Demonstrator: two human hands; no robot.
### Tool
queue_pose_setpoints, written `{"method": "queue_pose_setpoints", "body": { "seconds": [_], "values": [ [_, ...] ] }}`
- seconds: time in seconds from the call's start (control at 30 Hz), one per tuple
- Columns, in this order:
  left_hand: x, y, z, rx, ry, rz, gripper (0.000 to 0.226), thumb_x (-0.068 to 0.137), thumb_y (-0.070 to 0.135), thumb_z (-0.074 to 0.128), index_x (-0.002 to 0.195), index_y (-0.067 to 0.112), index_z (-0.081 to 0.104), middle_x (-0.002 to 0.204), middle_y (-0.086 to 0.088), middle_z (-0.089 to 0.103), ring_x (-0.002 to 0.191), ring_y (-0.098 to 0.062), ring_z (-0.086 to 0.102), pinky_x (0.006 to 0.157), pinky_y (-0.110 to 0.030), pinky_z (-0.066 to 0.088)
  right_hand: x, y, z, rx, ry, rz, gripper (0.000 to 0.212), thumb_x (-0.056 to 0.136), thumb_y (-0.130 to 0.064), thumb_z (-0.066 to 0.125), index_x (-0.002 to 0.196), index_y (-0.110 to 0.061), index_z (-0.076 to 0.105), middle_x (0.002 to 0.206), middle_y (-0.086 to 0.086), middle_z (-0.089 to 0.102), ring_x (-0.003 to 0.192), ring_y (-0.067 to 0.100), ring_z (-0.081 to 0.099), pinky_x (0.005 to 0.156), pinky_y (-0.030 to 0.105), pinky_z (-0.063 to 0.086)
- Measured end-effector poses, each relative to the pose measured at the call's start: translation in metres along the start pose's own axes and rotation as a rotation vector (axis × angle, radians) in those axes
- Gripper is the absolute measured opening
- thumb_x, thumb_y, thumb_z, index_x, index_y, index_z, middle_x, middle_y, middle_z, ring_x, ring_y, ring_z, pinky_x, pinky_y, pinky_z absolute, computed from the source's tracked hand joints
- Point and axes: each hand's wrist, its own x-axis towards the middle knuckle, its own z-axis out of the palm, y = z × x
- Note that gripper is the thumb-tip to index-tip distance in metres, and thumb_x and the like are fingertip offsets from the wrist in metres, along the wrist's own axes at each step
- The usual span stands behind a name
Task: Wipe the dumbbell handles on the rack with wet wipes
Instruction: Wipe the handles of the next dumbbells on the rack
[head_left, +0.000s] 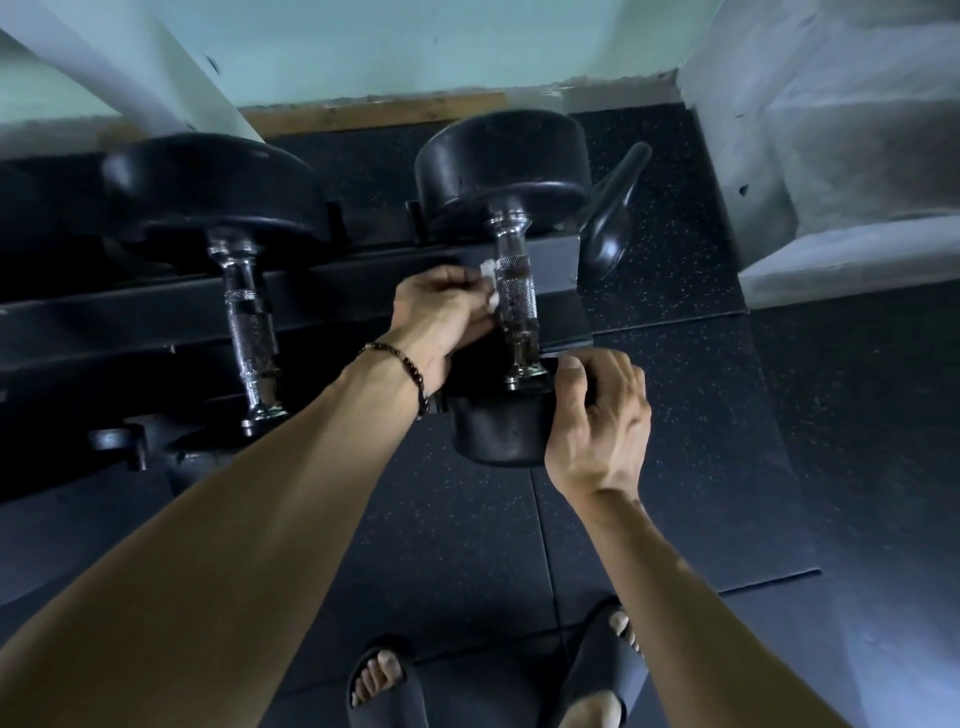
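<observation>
1. Pinching a white wet wipe (488, 283), the left hand (441, 317) presses it against the left side of the chrome handle (514, 296) of the right-hand dumbbell (501, 171) — fingers curled around the wipe.
2. Just at 5 o'clock from that handle, the right hand (597, 415) grips the dumbbell's near head (498, 431), thumb on top and fingers wrapped over its right edge.
3. That dumbbell lies across the black rack (156, 312), its far head at 12 o'clock and its near head jutting off the rack's front rail.
4. A second dumbbell (218, 192) rests on the rack at 9 o'clock from the first, apart from it, its knurled chrome handle bare.
5. A dark beaded bracelet (410, 371) circles the left wrist.
6. At 6 o'clock, two feet in black slides (602, 670) stand on the speckled rubber floor (727, 415).
7. A black curved piece (613, 218) — what it is I cannot tell — lies on the floor at 2 o'clock from the rack's end.
</observation>
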Motion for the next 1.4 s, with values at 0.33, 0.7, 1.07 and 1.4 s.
{"method": "queue_pose_setpoints", "body": {
  "seconds": [0.33, 0.7, 1.07, 1.4],
  "values": [
    [0.007, 0.002, -0.004, 0.082, -0.148, -0.086, 0.021, 0.091, -0.011, 0.057, 0.090, 0.010, 0.058, 0.073, -0.007, 0.066, 0.061, -0.016, 0.066, 0.062, -0.028, 0.061, 0.000, -0.001, 0.000, 0.005, -0.009, -0.009, 0.042, 0.089, -0.043, 0.033, 0.081, -0.013, 0.061, 0.082, -0.009, 0.055, 0.082, 0.012, 0.042, 0.071, 0.025, 0.028],
    [0.009, 0.000, -0.010, 0.072, -0.226, -0.122, 0.020, 0.089, -0.010, 0.061, 0.095, 0.009, 0.059, 0.085, -0.010, 0.071, 0.074, -0.020, 0.070, 0.065, -0.027, 0.061, 0.001, 0.002, 0.000, -0.009, -0.002, -0.023, 0.042, 0.089, -0.042, 0.033, 0.083, -0.013, 0.063, 0.086, -0.010, 0.055, 0.083, 0.011, 0.042, 0.071, 0.023, 0.028],
    [-0.023, -0.016, -0.012, 0.710, -0.077, 0.109, 0.023, 0.090, 0.012, 0.069, 0.070, 0.019, 0.061, 0.064, 0.009, 0.060, 0.055, 0.003, 0.055, 0.053, -0.005, 0.038, 0.001, 0.000, -0.001, -0.021, 0.004, -0.031, 0.043, 0.090, -0.041, 0.033, 0.084, -0.011, 0.063, 0.086, -0.010, 0.054, 0.081, 0.011, 0.039, 0.070, 0.022, 0.027],
    [-0.029, -0.022, -0.012, 0.857, 0.012, 0.248, 0.015, 0.089, 0.026, 0.070, 0.076, 0.026, 0.062, 0.075, 0.011, 0.067, 0.074, -0.004, 0.064, 0.053, -0.006, 0.038, 0.001, 0.000, -0.001, -0.026, 0.009, -0.021, 0.042, 0.089, -0.042, 0.034, 0.083, -0.011, 0.063, 0.086, -0.010, 0.053, 0.083, 0.016, 0.042, 0.070, 0.024, 0.026]
  ]
}}
